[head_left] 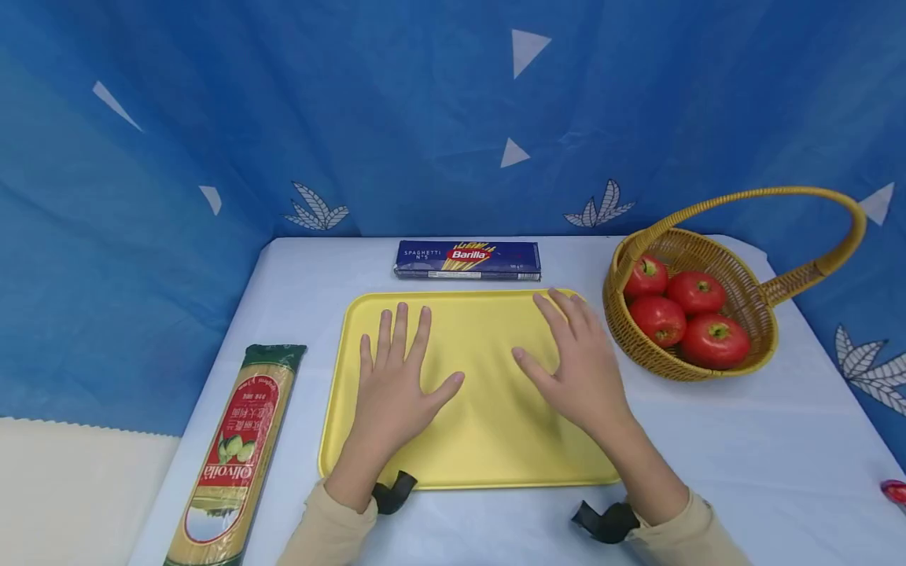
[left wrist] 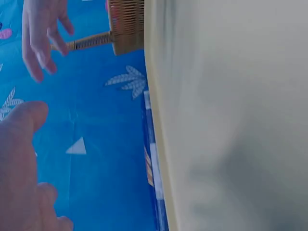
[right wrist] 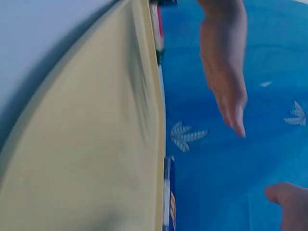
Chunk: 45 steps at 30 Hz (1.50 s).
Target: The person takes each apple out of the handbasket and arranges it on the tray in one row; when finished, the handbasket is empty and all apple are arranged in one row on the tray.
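Observation:
A yellow tray [head_left: 488, 464] lies in the middle of the table in the head view. Over its left half hovers my left hand [head_left: 396, 393], palm down, fingers spread and straight. My right hand [head_left: 582, 377] is above the tray's right part, its fingers extended and slightly bent. Neither hand holds anything. Both wrist views show a gap between the hands and the tray surface. Just behind the tray lies a blue box of spaghetti [head_left: 467, 261]. To the left of the tray is a long bag of spaghetti [head_left: 233, 464] with a red label.
A wicker basket [head_left: 644, 346] with a tall handle stands at the back right, holding several red apples [head_left: 715, 341]. A small red object [head_left: 895, 491], cut off by the frame, sits at the right edge. A blue patterned cloth [head_left: 425, 118] hangs behind the table.

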Each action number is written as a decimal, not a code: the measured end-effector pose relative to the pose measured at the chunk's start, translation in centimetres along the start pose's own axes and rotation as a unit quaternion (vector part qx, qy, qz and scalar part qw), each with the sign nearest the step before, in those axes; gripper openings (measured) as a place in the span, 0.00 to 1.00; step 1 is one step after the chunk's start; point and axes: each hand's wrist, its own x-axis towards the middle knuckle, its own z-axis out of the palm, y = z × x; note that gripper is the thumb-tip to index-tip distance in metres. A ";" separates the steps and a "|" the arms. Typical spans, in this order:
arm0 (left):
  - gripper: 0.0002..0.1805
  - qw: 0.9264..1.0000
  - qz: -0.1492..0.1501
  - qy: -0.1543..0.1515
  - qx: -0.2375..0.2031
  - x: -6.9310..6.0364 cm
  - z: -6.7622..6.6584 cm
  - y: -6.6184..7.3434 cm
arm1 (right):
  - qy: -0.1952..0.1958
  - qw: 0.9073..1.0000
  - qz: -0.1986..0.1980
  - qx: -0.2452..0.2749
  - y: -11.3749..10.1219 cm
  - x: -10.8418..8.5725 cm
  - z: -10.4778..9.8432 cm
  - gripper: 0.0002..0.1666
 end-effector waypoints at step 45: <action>0.88 0.970 -0.112 -0.125 -0.174 -8.5 1.7 -11.4 | -0.182 0.959 0.217 -0.007 18.0 9.5 -3.4 0.47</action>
